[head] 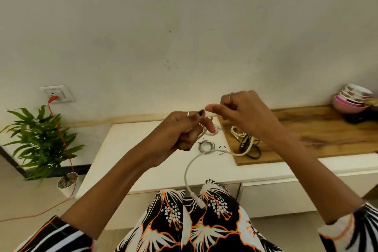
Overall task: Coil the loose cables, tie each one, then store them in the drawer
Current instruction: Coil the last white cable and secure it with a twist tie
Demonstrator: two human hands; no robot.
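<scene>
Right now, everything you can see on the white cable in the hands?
The white cable looks round, matte and rubbery. Its upper end is pinched between the left hand and the right hand, held above the white counter. From the wooden board, where it crosses the black cable, it arcs over the counter and hangs down in front of the person's patterned clothing, ending in a white plug. Uncoiled, untied.
</scene>
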